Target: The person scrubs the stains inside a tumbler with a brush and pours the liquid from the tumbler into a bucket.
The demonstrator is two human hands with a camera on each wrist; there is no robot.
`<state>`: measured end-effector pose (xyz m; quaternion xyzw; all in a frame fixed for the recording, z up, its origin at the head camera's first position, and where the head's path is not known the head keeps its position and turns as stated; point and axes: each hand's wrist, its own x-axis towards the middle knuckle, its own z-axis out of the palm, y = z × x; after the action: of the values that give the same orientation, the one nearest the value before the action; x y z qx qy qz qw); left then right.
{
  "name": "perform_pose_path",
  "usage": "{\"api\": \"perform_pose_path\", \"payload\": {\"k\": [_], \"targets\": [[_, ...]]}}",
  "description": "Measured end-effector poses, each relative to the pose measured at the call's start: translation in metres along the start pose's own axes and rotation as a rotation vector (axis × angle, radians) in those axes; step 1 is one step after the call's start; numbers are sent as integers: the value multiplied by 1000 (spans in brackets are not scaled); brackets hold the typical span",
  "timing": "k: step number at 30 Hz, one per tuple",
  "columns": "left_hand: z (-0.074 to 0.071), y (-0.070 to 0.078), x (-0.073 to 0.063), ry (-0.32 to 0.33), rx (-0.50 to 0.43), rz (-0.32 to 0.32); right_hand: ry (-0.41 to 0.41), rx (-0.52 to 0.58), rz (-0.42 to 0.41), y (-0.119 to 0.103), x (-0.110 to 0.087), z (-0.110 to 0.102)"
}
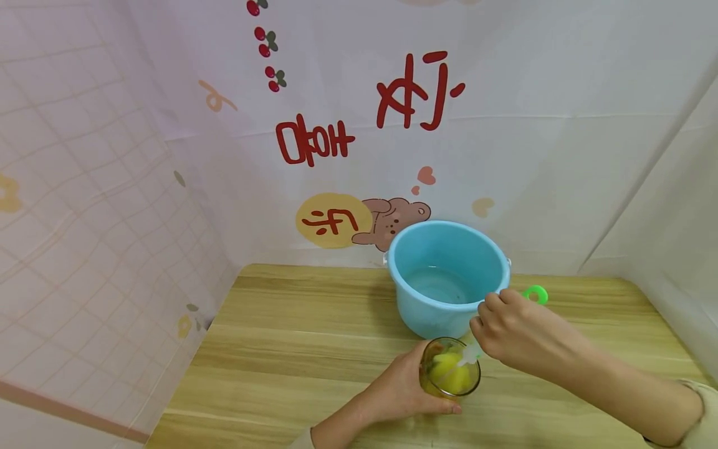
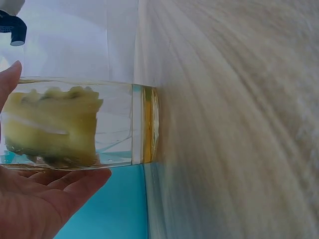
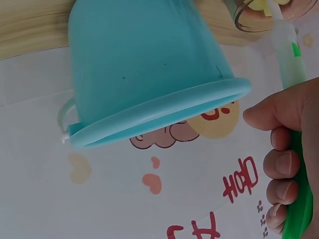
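Note:
My left hand [image 1: 395, 383] grips a clear drinking glass [image 2: 117, 124] around its side, thumb and fingers on opposite walls. The glass base is close to the tabletop in the left wrist view. Inside the glass sits the yellow sponge head [image 1: 451, 374] of a cup brush, reaching only partway down. My right hand [image 1: 513, 327] holds the brush by its green handle [image 3: 299, 199], fingers curled round it. The handle's green loop end [image 1: 538, 293] sticks out beyond the hand, and a whitish neck [image 3: 286, 37] runs down into the glass.
A light blue bucket [image 1: 443, 318] with some clear water in it stands just behind the glass, near the back wall. The wood-grain table [image 1: 291, 349] stretches out to the left. White printed cloth [image 1: 561, 168] hangs behind and at both sides.

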<state>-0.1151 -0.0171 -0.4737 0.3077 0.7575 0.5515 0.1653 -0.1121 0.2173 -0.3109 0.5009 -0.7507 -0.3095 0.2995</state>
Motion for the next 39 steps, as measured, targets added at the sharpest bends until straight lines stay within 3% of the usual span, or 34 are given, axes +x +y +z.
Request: {"api": "perform_pose_path", "payload": {"k": [11,19,31,39], "targets": [[-1,-1,0,1,-8,12,-69,-59,-40,-16,21,-1],[0,0,0,16,52,30,-131,-96,-25,-30,29,4],[-2,0,0,5,47,0,-174,-138,-23,-27,37,9],[-2,1,0,-1,40,-1,-245,-141,12,-23,33,12]]}}
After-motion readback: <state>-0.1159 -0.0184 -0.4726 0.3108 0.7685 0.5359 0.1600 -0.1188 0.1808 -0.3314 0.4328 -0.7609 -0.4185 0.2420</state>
